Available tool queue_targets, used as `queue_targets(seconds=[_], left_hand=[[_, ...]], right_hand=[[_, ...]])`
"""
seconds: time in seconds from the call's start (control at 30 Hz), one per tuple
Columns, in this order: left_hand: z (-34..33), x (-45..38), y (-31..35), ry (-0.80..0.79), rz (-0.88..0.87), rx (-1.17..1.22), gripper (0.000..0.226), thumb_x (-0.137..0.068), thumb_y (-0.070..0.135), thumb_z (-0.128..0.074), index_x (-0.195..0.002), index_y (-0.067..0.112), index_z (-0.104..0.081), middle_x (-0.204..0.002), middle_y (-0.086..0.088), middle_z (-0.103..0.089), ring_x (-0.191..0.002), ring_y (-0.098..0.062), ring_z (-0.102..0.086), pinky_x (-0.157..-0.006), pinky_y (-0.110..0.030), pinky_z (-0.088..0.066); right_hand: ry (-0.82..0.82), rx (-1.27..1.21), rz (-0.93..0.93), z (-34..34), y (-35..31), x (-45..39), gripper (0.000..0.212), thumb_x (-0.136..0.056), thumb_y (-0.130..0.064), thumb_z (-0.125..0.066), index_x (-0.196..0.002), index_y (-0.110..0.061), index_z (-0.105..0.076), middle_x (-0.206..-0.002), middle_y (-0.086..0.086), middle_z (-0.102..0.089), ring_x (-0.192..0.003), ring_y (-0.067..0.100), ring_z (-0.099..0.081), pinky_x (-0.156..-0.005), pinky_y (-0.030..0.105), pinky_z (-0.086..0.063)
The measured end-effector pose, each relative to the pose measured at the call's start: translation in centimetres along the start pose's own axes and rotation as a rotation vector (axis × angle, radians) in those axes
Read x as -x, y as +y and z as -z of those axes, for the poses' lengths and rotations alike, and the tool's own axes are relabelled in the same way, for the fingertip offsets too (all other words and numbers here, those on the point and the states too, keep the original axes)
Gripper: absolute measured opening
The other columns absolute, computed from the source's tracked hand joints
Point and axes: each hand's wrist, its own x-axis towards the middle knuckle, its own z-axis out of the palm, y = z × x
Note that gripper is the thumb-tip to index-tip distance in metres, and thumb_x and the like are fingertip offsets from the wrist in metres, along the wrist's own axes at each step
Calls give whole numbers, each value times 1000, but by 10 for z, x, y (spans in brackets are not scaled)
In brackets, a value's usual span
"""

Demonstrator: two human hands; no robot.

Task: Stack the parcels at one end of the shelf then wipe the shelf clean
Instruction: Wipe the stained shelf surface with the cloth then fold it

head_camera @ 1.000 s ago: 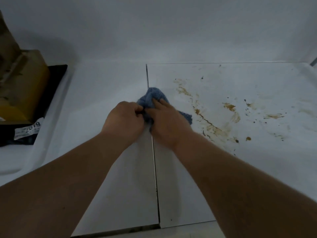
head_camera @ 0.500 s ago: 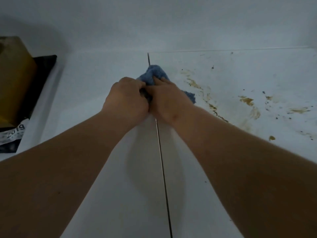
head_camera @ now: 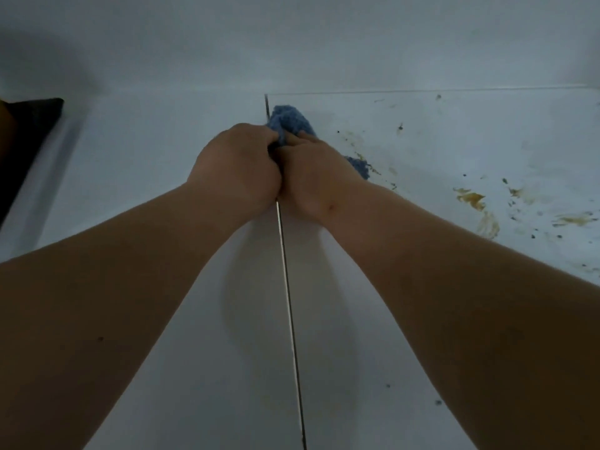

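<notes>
fingers [head_camera: 259, 138] of the left hand [head_camera: 233, 170] curl tight around a blue cloth [head_camera: 289, 120], and the right hand [head_camera: 313, 175] grips it too, with its fingers bent over the cloth. both hands touch each other. the cloth sits on the white shelf [head_camera: 146, 151], right at the thin dark seam [head_camera: 289, 303] between two panels, near the back wall [head_camera: 292, 43]. brown stains [head_camera: 470, 199] and small dark specks lie on the right panel, some just beside the cloth. most of the cloth is hidden under the hands. a black parcel [head_camera: 22, 141] is cut off at the left edge, and little of it shows. both bare arms reach forward, and the wrists come close together.
</notes>
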Motion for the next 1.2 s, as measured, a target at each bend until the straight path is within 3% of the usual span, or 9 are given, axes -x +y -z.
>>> queue_targets(seconds=[0.13, 0.23, 0.33, 0.47, 0.53, 0.73, 0.9, 1.0, 1.2], left_hand=[[-2, -25, 4, -75, 10, -90, 18, -81, 15, -50, -96, 20, -59, -101, -8, -62, -92, -29, -58, -79, -32, -43], [-5, -44, 22, -187, -16, -195, 12, -78, 24, -52, -90, 26, -50, -101, -5, -60, -94, -28, -57, -93, -48, -47], [-7, -60, 36, -229, 0, -187, 27, -86, 15, -51, -112, 18, -57, -113, -7, -60, -107, -31, -55, -98, -52, -42], [-1, -71, 24, -133, 87, -231, 27, -85, 9, -49, -109, 14, -62, -100, -11, -60, -97, -32, -56, -96, -53, -44], [1, -71, 19, -67, 167, -187, 28, -87, 12, -52, -112, 15, -64, -108, -13, -63, -102, -34, -57, -96, -51, -45], [-12, -96, 43, -126, 150, -194, 22, -85, 15, -56, -106, 11, -61, -92, -11, -58, -81, -27, -52, -74, -37, -43], [-28, -122, 84, -192, 42, -202, 30, -90, 19, -53, -119, 14, -61, -114, -11, -63, -102, -29, -57, -82, -37, -43], [-30, -129, 100, -195, 20, -197, 31, -96, 18, -47, -123, 12, -61, -121, -11, -61, -109, -28, -56, -87, -35, -43], [-22, -117, 95, -206, 68, -96, 30, -96, 16, -50, -122, 19, -63, -125, -7, -61, -114, -25, -54, -91, -31, -40]], right_hand=[[-26, -81, -68, 10, 17, -23, 41, -102, -19, -36, -140, -12, -48, -145, 8, -49, -137, 23, -39, -113, 32, -26], [-108, -151, -228, 16, 41, -29, 36, -100, -21, -42, -129, -6, -57, -133, 12, -58, -125, 30, -53, -95, 37, -42], [-132, -82, -223, 18, 54, -23, 31, -98, -18, -43, -122, -7, -60, -123, 13, -63, -117, 33, -58, -88, 38, -46], [-92, -156, -118, 8, 46, -39, 38, -98, -19, -41, -131, -11, -58, -134, 8, -59, -125, 28, -53, -105, 39, -42], [-108, -250, -72, 5, 48, -53, 44, -96, -23, -44, -138, -15, -52, -143, 6, -51, -136, 29, -41, -111, 45, -36], [-60, -318, -120, 8, 93, -57, 25, -94, -29, -50, -111, -16, -62, -98, 5, -56, -93, 24, -58, -74, 35, -41], [-112, -342, -261, 12, 142, -45, 32, -94, -28, -53, -120, -12, -62, -117, 10, -63, -111, 31, -59, -77, 34, -41], [-250, -184, -278, 15, 154, -38, 43, -92, -32, -60, -130, -11, -57, -127, 14, -59, -118, 33, -55, -93, 39, -44], [-120, -187, -151, 13, 153, -21, 38, -91, -20, -51, -127, -21, -63, -121, 8, -65, -111, 29, -59, -94, 36, -47]])
